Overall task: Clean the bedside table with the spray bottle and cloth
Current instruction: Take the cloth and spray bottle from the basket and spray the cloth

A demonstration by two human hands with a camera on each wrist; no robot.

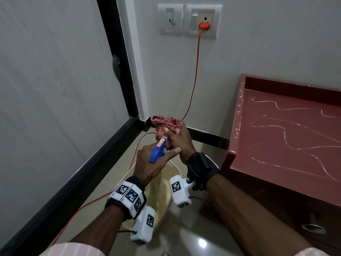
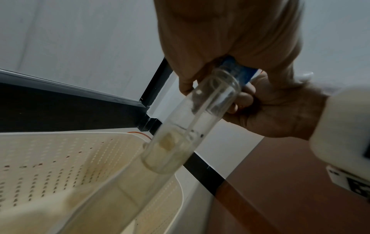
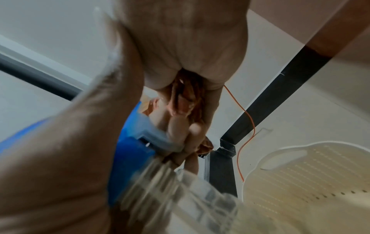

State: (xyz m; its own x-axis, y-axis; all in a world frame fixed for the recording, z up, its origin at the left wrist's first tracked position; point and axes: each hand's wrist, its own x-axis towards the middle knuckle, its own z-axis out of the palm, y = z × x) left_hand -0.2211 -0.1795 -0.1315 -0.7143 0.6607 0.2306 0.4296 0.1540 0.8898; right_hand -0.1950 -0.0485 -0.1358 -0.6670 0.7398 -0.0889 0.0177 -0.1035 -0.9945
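My left hand [image 1: 151, 163] grips a spray bottle by its blue head [image 1: 156, 152]; its clear body [image 2: 188, 126] hangs below the fist over a cream basket. My right hand [image 1: 177, 139] holds a crumpled red cloth [image 1: 166, 124] right in front of the nozzle, the two hands touching. In the right wrist view the cloth [image 3: 188, 95] is bunched in the curled fingers beside the blue spray head [image 3: 132, 150]. The reddish-brown bedside table [image 1: 287, 130] stands to the right, its top marked with white squiggly lines.
A cream perforated basket [image 2: 66, 161] sits on the floor under my hands. An orange cable [image 1: 195, 74] runs from a wall socket [image 1: 203, 25] down across the floor. A black-framed panel [image 1: 118, 67] closes the left side. The table has a drawer knob [image 1: 312, 228].
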